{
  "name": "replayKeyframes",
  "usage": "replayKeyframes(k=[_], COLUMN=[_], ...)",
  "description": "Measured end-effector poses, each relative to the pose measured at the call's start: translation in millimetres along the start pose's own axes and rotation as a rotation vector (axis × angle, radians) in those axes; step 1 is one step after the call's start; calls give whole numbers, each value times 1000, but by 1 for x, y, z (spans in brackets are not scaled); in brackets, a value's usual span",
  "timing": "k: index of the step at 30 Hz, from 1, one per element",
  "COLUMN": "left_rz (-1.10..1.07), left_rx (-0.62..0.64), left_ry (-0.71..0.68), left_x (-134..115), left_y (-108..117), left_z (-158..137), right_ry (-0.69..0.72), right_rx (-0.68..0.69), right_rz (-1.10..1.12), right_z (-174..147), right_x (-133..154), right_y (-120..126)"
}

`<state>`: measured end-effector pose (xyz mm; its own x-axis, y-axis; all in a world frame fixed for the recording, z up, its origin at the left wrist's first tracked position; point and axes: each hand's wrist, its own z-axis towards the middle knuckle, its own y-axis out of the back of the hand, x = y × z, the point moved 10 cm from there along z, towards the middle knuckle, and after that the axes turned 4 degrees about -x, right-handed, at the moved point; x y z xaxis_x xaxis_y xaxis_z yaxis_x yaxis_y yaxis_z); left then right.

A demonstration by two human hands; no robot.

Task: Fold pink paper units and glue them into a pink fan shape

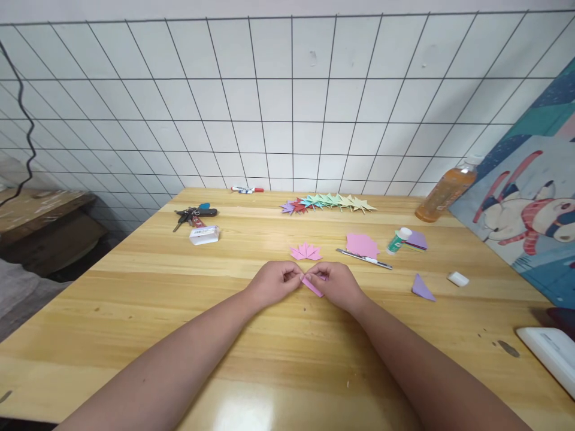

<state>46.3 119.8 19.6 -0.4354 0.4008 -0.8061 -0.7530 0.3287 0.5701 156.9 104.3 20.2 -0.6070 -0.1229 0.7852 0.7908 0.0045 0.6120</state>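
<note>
Between my hands, low over the wooden table point(215, 335), is a small folded piece of pink paper point(313, 287). My left hand point(276, 284) pinches its left corner with thumb and index finger. Fingers of my right hand point(336, 284) are closed on the same paper and cover much of it. Just beyond the fingertips lies a pink pleated paper fan shape point(306, 251) with pointed tips. To its right are a stack of pink paper squares point(362, 245) and a utility knife point(363, 258) along the near edge of the stack.
Folded paper pieces in several colours point(332, 202) line the back. At right stand a glue stick point(399, 240), purple paper point(417, 240), a purple triangle point(423, 288), an eraser point(458, 279) and a bottle point(447, 190). Keys point(193, 214), a small white box point(204, 235) and a marker point(247, 190) lie left.
</note>
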Motion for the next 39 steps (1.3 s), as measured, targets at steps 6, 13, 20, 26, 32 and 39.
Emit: replayKeyframes(k=[6, 13, 20, 26, 32, 39], left_rz=[85, 129, 42, 142, 215, -101], left_rx=[-38, -38, 33, -59, -112, -167], left_ry=[-44, -45, -19, -26, -14, 43], left_x=[-9, -8, -6, -5, -8, -2], left_y=[8, 12, 3, 10, 22, 23], left_z=[0, 1, -1, 2, 3, 5], right_ry=[-38, -39, 15, 11, -5, -26], right_rx=[-5, 13, 7, -16, -38, -93], right_rz=[-9, -15, -61, -76, -76, 41], right_z=[-1, 0, -3, -2, 1, 0], right_x=[-3, -4, 1, 3, -3, -3], right_y=[6, 10, 3, 6, 14, 20])
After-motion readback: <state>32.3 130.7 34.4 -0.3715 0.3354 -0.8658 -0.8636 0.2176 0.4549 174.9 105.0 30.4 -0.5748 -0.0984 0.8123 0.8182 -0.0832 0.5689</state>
